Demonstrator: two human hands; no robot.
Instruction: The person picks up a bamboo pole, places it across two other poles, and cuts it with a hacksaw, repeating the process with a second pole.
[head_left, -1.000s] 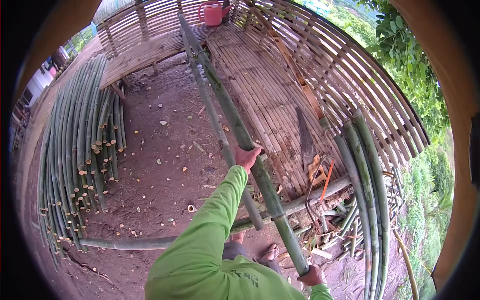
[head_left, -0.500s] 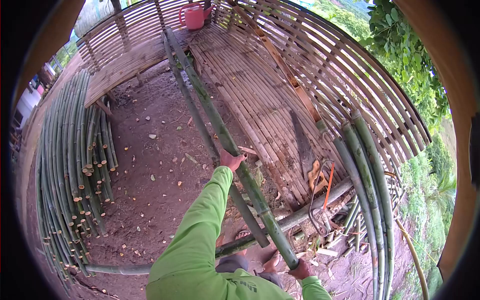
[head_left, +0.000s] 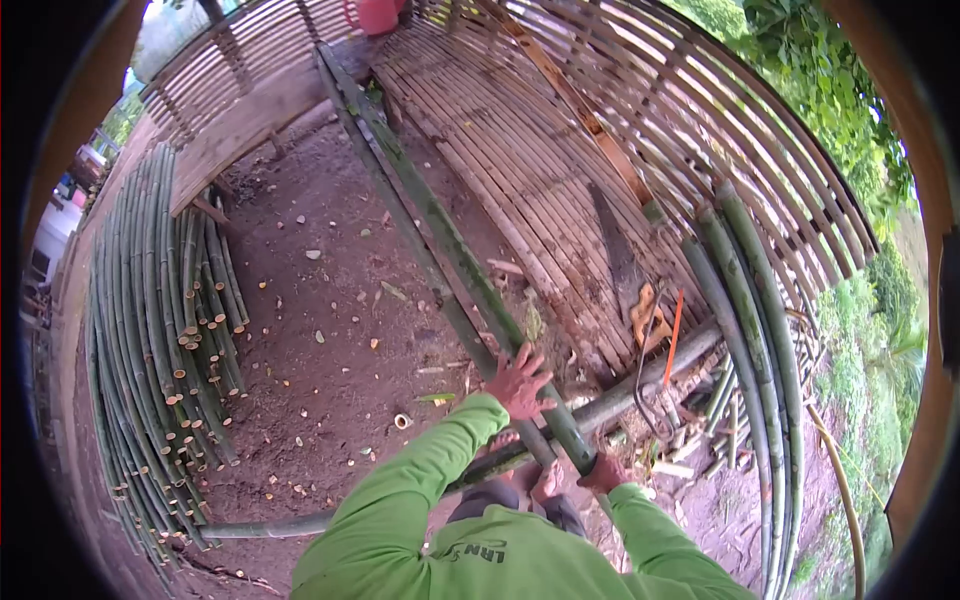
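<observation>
A thick green bamboo pole (head_left: 470, 270) runs lengthwise away from me, its far end by the bench at the back. A thinner bamboo pole (head_left: 462, 325) lies along its left side. My left hand (head_left: 518, 386) rests on the thick pole with its fingers spread. At the near end, my right hand (head_left: 606, 473) is closed around the thick pole, its fingers partly hidden. Under the near ends of both poles passes a crosswise bamboo log (head_left: 655, 378).
A stack of cut bamboo (head_left: 160, 300) lies at left. To the right are a slatted bamboo platform (head_left: 520, 190), a saw with an orange strip (head_left: 674, 335), several leaning poles (head_left: 755, 340) and offcuts (head_left: 725, 420). A red watering can (head_left: 378, 15) stands at the back.
My left hand has slid along the thick pole towards me and its fingers have spread from a grip. The thick pole's near end has shifted slightly up in view; my right hand stays on it.
</observation>
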